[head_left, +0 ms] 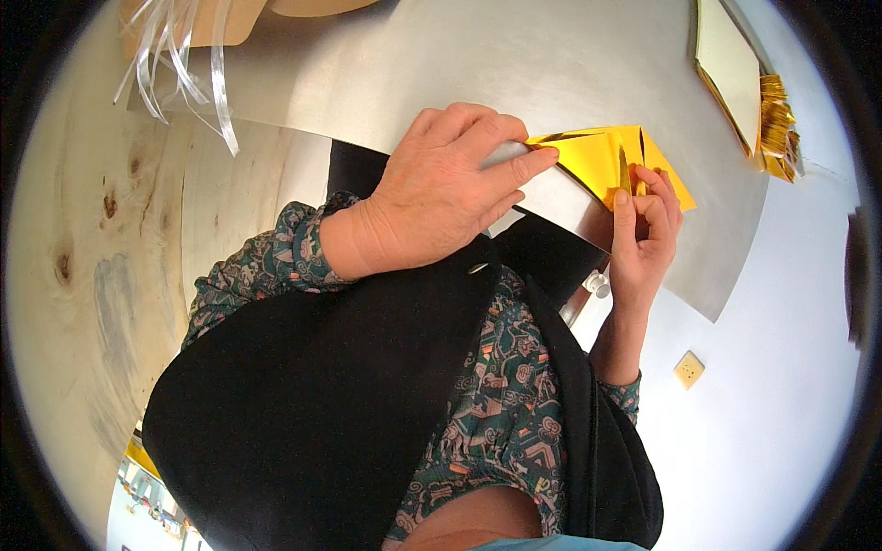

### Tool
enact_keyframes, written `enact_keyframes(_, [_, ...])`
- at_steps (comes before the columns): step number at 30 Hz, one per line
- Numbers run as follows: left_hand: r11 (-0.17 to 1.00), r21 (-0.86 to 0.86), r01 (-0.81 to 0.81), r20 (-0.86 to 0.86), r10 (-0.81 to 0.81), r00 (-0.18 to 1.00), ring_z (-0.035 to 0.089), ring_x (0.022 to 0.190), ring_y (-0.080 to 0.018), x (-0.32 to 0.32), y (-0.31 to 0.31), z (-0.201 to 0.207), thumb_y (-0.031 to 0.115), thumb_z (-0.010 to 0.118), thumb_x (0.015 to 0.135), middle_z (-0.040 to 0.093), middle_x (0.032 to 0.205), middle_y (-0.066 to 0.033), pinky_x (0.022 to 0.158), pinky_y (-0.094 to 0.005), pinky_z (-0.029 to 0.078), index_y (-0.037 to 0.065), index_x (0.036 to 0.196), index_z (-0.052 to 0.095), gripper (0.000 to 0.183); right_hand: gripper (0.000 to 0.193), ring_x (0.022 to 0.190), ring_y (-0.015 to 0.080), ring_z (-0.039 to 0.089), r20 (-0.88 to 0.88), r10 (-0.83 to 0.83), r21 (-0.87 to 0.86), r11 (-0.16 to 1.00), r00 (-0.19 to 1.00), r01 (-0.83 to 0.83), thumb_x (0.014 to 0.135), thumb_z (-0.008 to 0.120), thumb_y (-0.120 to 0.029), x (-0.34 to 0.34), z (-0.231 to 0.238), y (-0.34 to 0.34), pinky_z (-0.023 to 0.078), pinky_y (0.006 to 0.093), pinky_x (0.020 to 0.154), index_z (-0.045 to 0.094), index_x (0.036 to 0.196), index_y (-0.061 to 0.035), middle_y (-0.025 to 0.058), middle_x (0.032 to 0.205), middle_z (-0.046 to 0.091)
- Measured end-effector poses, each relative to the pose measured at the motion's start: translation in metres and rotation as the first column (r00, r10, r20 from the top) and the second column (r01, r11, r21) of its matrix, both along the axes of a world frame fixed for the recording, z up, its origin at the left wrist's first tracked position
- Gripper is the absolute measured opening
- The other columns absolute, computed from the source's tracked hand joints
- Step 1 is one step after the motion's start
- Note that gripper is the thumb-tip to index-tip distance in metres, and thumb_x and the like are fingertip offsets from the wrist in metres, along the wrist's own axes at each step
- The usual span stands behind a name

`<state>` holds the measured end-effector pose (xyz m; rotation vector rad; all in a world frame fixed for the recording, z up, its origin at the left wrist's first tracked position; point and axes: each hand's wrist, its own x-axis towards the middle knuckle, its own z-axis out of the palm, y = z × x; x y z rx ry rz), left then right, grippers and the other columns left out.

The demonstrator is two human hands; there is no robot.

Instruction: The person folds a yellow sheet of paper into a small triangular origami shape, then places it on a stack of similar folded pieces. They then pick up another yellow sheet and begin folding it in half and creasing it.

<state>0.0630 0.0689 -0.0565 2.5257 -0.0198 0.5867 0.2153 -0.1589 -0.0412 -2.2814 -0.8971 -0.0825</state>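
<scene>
A folded piece of shiny yellow paper (588,158) is held at the near edge of a grey, smooth tabletop (386,83). It has a long point toward the left and raised flaps at its right end. My right hand (648,216) pinches the right part, thumb on the near side and fingers curled around the flaps. With its back facing up, my left hand (450,170) has its fingertips on the paper's left point. The index finger reaches along the lower edge. My left thumb and the underside of the fold are hidden.
Brown cardboard (207,20) with clear plastic strips (188,73) hanging from it lies at the far left. At the far right are a pale flat stack (726,60) and a bundle of gold foil paper (779,129). A wall socket (689,370) sits at the right.
</scene>
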Motion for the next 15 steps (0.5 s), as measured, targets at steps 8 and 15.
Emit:
enact_keyframes(8, [1.0,-0.027,-0.004,-0.04,0.002,0.999,0.053,0.115,-0.0235,0.0004,-0.0001,0.0016,0.019,0.077,0.086,0.06,0.122,-0.0028,0.095,-0.0376,0.042,0.015,0.132,0.07,0.047,0.016,0.135,0.036,0.053,-0.013,-0.021,-0.013,1.0,1.0,0.021,0.093,0.073,-0.012,-0.002,0.003,0.0026,0.029,0.0486,0.117,0.063,0.083,-0.0038,0.0097,0.124,0.07])
enact_keyframes(15, [0.998,-0.057,0.01,-0.07,-0.014,0.997,0.053,0.112,-0.0267,0.0007,0.0012,0.0037,0.019,0.075,0.085,0.059,0.124,-0.0046,0.096,-0.0399,0.043,0.016,0.138,0.067,0.053,0.018,0.134,0.0339,0.053,-0.002,-0.037,-0.048,0.998,0.999,0.037,0.093,0.072,-0.011,-0.0033,0.0044,0.0036,0.03,0.0475,0.117,0.061,0.082,-0.0032,0.0098,0.124,0.07])
